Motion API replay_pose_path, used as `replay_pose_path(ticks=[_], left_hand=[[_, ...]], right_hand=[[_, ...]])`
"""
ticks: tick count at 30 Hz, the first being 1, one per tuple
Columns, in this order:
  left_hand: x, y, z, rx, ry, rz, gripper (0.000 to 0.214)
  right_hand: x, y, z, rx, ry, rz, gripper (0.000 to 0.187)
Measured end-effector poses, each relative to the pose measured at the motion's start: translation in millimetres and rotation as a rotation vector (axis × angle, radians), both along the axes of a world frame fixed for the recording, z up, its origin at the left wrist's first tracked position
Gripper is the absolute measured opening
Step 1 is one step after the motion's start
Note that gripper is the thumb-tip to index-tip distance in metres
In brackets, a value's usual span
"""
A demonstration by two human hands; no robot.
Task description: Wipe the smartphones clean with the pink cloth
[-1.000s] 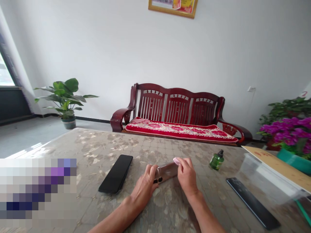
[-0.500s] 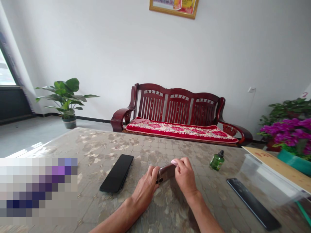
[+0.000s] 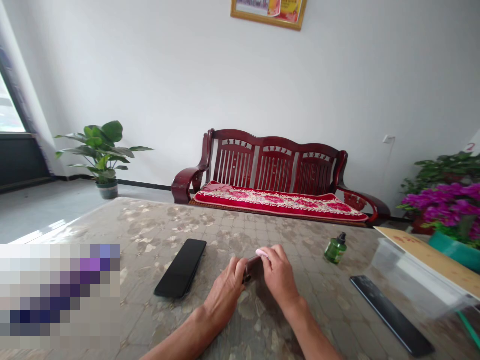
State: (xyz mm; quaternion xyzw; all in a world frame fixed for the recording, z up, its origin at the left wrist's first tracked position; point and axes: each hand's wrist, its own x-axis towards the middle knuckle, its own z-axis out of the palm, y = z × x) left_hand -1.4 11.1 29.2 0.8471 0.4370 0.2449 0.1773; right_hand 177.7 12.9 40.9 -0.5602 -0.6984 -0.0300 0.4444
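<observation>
A phone (image 3: 254,267) with round camera lenses on its back is held tilted just above the table, partly hidden by my fingers. My left hand (image 3: 225,285) is closed around its left end. Pinched in my right hand (image 3: 279,272) is a small pale pink pad (image 3: 261,253), pressed along the phone's upper edge; its material is unclear. To the left of my hands, a second phone (image 3: 180,268) lies flat with its black screen up. A third dark phone (image 3: 392,315) rests at the right. Behind it stands a green spray bottle (image 3: 336,249) with a black top.
The table (image 3: 142,225) wears a patterned cover. At its right are a clear plastic box (image 3: 408,280), a tan board (image 3: 431,255) on top and purple flowers (image 3: 446,205). Beyond stand a wooden bench (image 3: 275,165) and a potted plant (image 3: 105,150). The lower left corner is blurred out.
My right hand has slid left along the phone's upper edge with the pink pad, toward my left hand. The left hand keeps its hold, and the other things stay put.
</observation>
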Motion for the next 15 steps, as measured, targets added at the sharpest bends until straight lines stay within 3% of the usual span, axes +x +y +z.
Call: replay_pose_path(ticks=[9, 15], left_hand=[[-2, 1, 1.8, -0.035, -0.001, 0.008, 0.06], [-2, 3, 0.1, -0.046, -0.019, 0.011, 0.057]], right_hand=[[36, 29, -12.6, -0.015, 0.367, -0.197, 0.035], [46, 36, -25.1, -0.161, 0.54, -0.188, 0.048]])
